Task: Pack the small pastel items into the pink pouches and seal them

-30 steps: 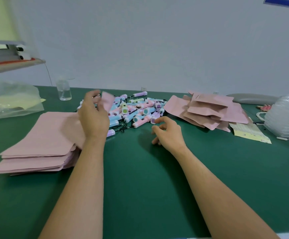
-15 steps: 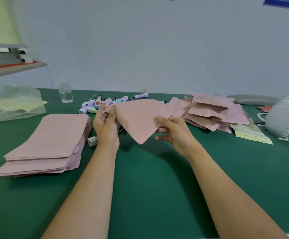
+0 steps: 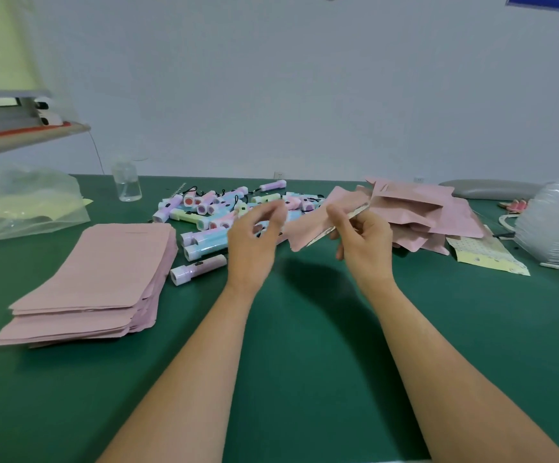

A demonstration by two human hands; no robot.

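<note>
Pinching a pink pouch [image 3: 310, 223] just right of the flashlight pile [image 3: 211, 212] is the right hand [image 3: 366, 243]; the blurred left hand [image 3: 254, 243] seems empty, relaxed.

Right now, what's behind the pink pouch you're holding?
The pouch in the right hand covers part of the pastel items and the loose pouch heap; whatever lies directly behind it is hidden.

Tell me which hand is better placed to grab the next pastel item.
Left, probably. The left hand holds nothing and hovers at the pastel items, while the right hand pinches the pink pouch by its edge.
</note>
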